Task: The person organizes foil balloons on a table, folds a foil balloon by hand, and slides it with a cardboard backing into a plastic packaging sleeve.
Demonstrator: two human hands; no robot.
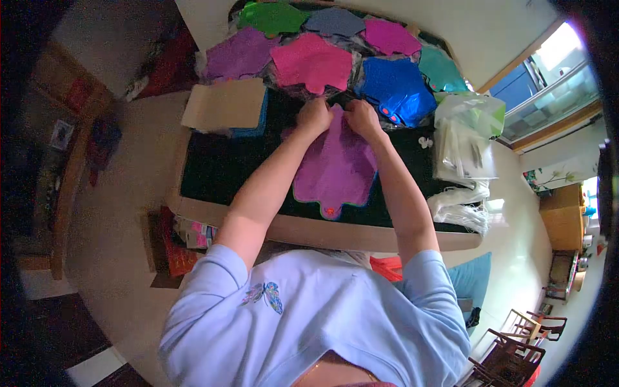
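Observation:
A purple cloth piece [335, 169] lies on the dark green table top, its tab with a small red mark pointing toward me. At its far end are both my hands, on either side of its narrow top. My left hand [315, 116] has its fingers curled at the left edge of that end, and my right hand [362, 119] is closed at the right edge. The fingertips are partly hidden, but both hands appear to pinch the cloth. Just beyond them lies a pink piece [313, 63], with a blue piece [398, 90] to the right.
More coloured pieces in clear wrapping line the table's back, among them a green one [272, 18]. Beige card sheets [225, 105] lie at the left. Clear plastic bags [464, 151] and white string [461, 206] sit at the right. Wooden chairs [506, 358] stand at lower right.

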